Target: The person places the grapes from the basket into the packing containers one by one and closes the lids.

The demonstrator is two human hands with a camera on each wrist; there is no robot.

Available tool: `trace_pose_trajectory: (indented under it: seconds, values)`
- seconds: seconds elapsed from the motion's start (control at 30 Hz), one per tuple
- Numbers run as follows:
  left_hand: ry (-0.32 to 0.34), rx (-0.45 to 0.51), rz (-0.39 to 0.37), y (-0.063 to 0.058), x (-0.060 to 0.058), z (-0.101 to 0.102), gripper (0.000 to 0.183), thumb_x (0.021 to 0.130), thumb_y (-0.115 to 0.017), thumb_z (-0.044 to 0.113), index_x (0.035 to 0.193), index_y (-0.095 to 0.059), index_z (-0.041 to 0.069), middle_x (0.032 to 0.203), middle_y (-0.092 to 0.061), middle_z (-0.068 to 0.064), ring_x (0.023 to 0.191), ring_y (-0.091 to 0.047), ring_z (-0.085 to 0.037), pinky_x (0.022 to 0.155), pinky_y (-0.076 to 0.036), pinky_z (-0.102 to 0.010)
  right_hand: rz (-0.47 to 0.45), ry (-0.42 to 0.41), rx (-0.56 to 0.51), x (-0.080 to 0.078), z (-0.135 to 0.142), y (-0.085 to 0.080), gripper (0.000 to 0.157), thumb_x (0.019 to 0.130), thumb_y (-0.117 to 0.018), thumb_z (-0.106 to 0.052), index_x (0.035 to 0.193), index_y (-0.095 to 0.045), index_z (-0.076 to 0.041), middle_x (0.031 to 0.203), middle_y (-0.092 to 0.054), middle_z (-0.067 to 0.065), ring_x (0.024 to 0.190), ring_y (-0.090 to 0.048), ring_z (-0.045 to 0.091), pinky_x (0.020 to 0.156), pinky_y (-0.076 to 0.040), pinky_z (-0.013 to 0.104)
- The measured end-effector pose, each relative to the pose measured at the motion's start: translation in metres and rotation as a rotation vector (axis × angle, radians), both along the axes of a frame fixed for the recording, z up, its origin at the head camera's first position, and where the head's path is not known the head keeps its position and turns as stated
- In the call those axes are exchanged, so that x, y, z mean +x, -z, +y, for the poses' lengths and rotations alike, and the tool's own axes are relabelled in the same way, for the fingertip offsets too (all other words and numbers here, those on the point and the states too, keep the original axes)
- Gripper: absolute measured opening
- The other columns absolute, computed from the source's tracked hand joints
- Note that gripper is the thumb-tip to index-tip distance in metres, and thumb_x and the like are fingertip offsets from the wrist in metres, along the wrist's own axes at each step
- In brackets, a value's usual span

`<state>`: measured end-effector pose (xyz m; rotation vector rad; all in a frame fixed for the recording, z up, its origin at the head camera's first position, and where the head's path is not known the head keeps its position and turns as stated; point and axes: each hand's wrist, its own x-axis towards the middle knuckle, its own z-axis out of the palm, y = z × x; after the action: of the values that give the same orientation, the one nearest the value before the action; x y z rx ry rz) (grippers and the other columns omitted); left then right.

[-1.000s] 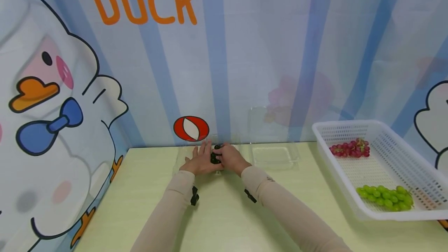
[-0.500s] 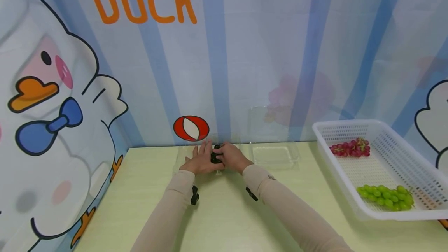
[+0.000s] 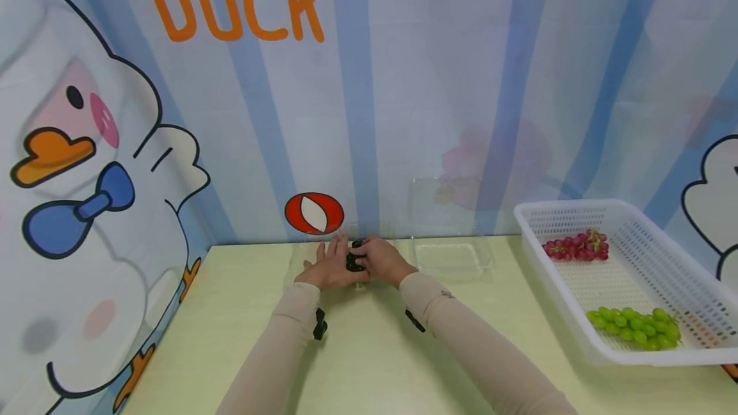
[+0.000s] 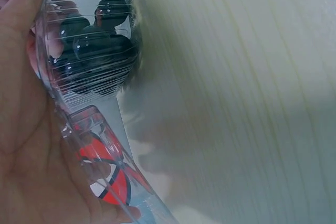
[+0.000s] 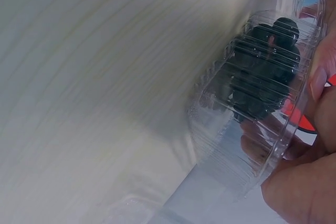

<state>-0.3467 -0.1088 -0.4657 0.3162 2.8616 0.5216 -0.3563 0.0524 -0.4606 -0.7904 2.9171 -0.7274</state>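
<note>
Filling the left side of the backdrop (image 3: 432, 82), a big white duck (image 3: 75, 287) is printed, just beyond the left edge of the bench (image 3: 357, 357). Near the middle of the bench's far edge, the left hand (image 3: 331, 268) lies along a clear box (image 5: 226, 145) with its fingers straight and spread, touching the plastic. In this box are the dark grapes (image 3: 353, 262); both wrist views show them through the ribbed wall. From the right side, the right hand (image 3: 385, 261) has bent fingers and pinches the dark grapes between thumb and finger. Just beside, also at the far edge, is a second clear box (image 3: 451, 255), opened, with its lid (image 3: 444, 203) upright before the backdrop. Farther right, a white basket (image 3: 663, 357) stands on the bench. Red grapes (image 3: 576, 246) lie near its far left corner, and green grapes (image 3: 634, 328) lie near its front left corner.
</note>
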Motion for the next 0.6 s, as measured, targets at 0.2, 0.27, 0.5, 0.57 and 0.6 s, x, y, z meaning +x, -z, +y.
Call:
trace_pose_trajectory:
  seconds: [0.2, 0.27, 0.5, 0.57, 0.6]
  values:
    - [-0.002, -0.007, -0.011, -0.0001, -0.0002, 0.0004, 0.116, 0.073, -0.056, 0.079, 0.156, 0.004, 0.024, 0.163, 0.004, -0.006, 0.146, 0.001, -0.042, 0.102, -0.010, -0.078, 0.018, -0.009, 0.023, -0.0019, 0.0009, 0.0015, 0.036, 0.093, -0.063, -0.014, 0.129, -0.062, -0.011, 0.117, -0.062, 0.013, 0.107, -0.060, 0.025, 0.091, -0.052, 0.037]
    - [-0.001, -0.006, -0.011, -0.0001, -0.0001, 0.0006, 0.117, 0.073, -0.056, 0.080, 0.156, 0.004, 0.023, 0.163, 0.004, -0.006, 0.146, 0.001, -0.042, 0.101, -0.010, -0.078, 0.021, -0.009, 0.026, -0.0026, 0.0010, 0.0022, 0.036, 0.093, -0.063, -0.014, 0.129, -0.062, -0.011, 0.116, -0.062, 0.012, 0.105, -0.060, 0.025, 0.090, -0.052, 0.036]
    - [0.001, -0.005, -0.002, 0.0010, -0.0002, -0.0004, 0.119, 0.071, -0.054, 0.082, 0.156, 0.006, 0.023, 0.162, 0.004, -0.007, 0.146, 0.002, -0.043, 0.101, -0.010, -0.079, -0.002, 0.006, 0.014, -0.0019, 0.0004, 0.0028, 0.036, 0.093, -0.063, -0.014, 0.129, -0.061, -0.012, 0.114, -0.060, 0.011, 0.102, -0.059, 0.023, 0.087, -0.053, 0.035]
    - [0.001, -0.006, 0.001, 0.0013, 0.0001, -0.0008, 0.120, 0.071, -0.054, 0.083, 0.155, 0.006, 0.023, 0.162, 0.004, -0.007, 0.146, 0.002, -0.043, 0.101, -0.011, -0.079, -0.001, 0.009, 0.011, -0.0011, 0.0005, 0.0026, 0.036, 0.093, -0.063, -0.014, 0.129, -0.061, -0.012, 0.114, -0.059, 0.012, 0.101, -0.059, 0.023, 0.086, -0.053, 0.035]
    - [0.002, -0.008, 0.003, 0.0017, 0.0000, -0.0009, 0.120, 0.071, -0.053, 0.083, 0.155, 0.006, 0.023, 0.162, 0.004, -0.007, 0.146, 0.001, -0.043, 0.100, -0.011, -0.079, -0.002, 0.011, 0.009, -0.0007, 0.0004, 0.0025, 0.036, 0.093, -0.063, -0.014, 0.130, -0.061, -0.012, 0.114, -0.059, 0.012, 0.101, -0.059, 0.023, 0.086, -0.053, 0.035]
